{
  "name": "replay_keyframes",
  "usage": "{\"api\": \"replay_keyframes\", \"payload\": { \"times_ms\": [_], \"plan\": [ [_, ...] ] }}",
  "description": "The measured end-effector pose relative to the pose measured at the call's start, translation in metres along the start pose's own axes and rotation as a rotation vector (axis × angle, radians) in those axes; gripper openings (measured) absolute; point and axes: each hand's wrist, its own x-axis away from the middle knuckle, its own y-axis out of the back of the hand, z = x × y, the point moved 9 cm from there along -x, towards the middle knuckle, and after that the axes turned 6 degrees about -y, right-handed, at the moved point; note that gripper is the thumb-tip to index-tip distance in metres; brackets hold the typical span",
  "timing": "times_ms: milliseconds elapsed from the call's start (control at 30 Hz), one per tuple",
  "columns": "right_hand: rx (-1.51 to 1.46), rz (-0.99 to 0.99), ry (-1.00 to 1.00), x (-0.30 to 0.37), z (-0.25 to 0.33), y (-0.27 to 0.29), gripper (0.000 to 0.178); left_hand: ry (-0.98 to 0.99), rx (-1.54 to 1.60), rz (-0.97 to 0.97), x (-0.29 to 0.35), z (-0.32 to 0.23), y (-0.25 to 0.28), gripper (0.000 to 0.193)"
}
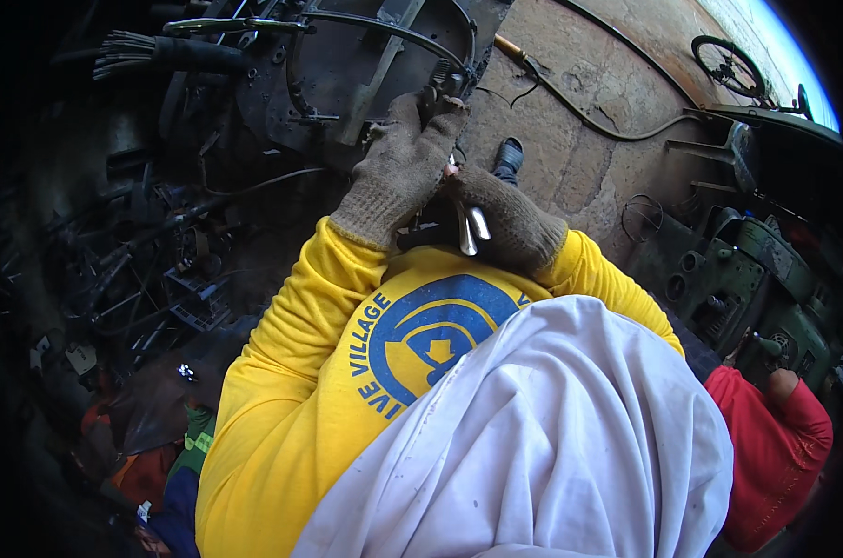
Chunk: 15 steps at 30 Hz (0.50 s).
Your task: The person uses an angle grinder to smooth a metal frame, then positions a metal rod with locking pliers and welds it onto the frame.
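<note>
Silver-handled tool (474, 226) sits in curled right hand (514, 220); can't tell left hand (398, 163) grip. It might slip if squeezed off-axis.

And here's a metal workshop: heavy green machinery (773, 249) stands right, dark metal parts (204, 249) crowd the left, a hose or cable (626, 138) snakes across worn floor (584, 177).

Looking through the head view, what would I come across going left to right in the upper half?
Wire bundle → left gloved hand → right gloved hand → bicycle wheel.
</note>
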Motion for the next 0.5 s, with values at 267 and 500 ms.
{"api": "replay_keyframes", "payload": {
  "times_ms": [267, 500],
  "plan": [
    [1.621, -0.186, 1.182, 0.007, 0.035, 0.008, 0.074, -0.146, -0.290, 0.085, -0.028, 0.001, 0.011, 0.068],
    [1.621, -0.251, 1.066, 0.001, 0.058, 0.002, 0.070, -0.351, -0.457, 0.108, -0.043, 0.006, 0.014, 0.064]
  ]
}}
